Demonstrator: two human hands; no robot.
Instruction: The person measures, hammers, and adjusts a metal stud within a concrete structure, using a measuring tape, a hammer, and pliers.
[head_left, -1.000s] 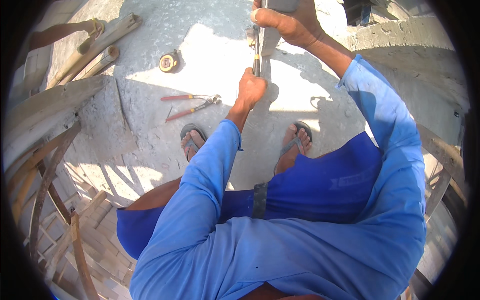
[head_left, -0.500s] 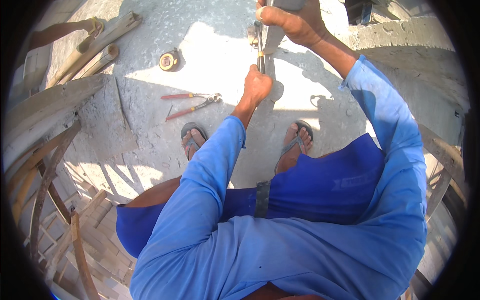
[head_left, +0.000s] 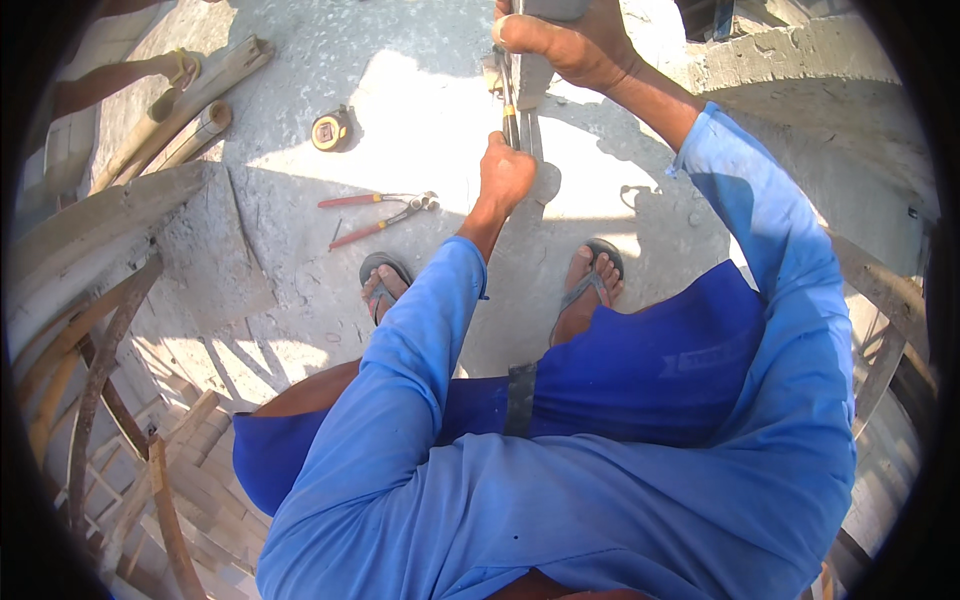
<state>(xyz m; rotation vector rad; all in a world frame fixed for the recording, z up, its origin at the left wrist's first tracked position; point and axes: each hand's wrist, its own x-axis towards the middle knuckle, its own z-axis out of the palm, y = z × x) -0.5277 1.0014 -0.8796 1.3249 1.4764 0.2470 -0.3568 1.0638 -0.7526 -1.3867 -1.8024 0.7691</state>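
Observation:
My left hand [head_left: 507,178] is closed around the lower end of a slim tool with a black-and-yellow handle [head_left: 510,110]. Its upper end lies along the left side of a grey, board-like piece [head_left: 533,78], too small to tell its kind. Higher up, the fingers of my right hand [head_left: 580,45] are wrapped round the top of that piece, which runs out past the upper edge of the picture. Behind the tool a small brownish block [head_left: 492,72] partly shows. Red-handled pincers [head_left: 380,215] lie spread on the concrete floor, left of my left hand.
A yellow-and-black tape measure [head_left: 330,130] rests on the floor. At upper left, another person's hand [head_left: 182,70] is by several round wooden poles [head_left: 195,110]. Concrete edges [head_left: 800,60] and wooden props [head_left: 100,390] flank both sides. My sandalled feet [head_left: 590,275] stand below the hands.
The whole view has shifted slightly. Both hands, with the tool and the grey piece, sit a little further left in the picture. Both grips are the same.

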